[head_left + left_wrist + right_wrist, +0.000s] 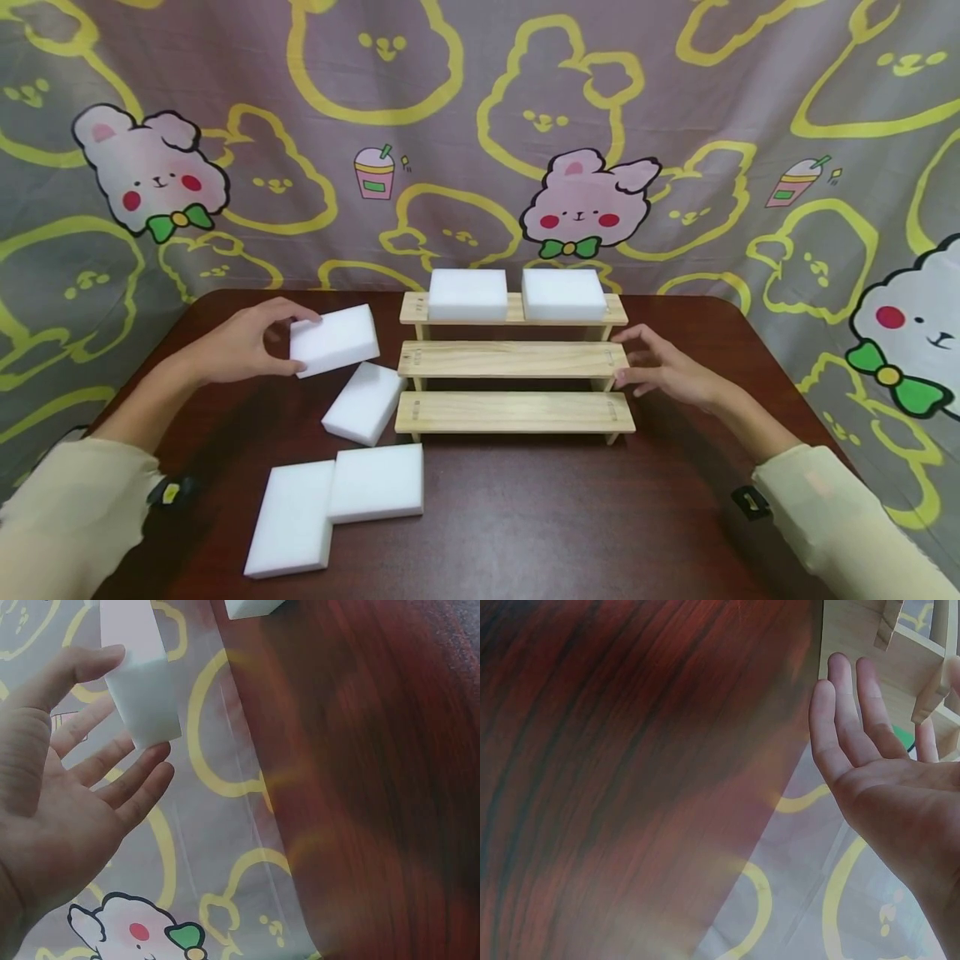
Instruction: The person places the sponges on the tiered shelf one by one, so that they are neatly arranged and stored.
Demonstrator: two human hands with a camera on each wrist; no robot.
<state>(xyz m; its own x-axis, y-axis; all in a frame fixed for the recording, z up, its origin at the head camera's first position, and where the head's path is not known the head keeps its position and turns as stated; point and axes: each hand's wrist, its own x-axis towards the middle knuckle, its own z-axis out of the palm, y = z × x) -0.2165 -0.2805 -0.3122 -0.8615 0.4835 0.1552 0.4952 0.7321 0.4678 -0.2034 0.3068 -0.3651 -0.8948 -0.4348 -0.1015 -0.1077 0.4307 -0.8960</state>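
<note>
While the left hand [247,340] pinches a block [333,340] by its near end, the right hand's [667,367] fingers lie loosely extended at the rack's [512,360] end, which stands between both hands. I'd pinch lightly (looks like foam), square the block, lift clear of the loose block [363,402] right of the left hand, and avoid nudging the rack.

Readable text: you can make out none | wooden shelf [513,360]: small marks [417,358] toward the left and right step ends, too faint to read | your left wristband [159,492]: yellow patch [172,494], too small | your right wristband [742,500]: yellowish mark [752,500], too blurred to read
</note>
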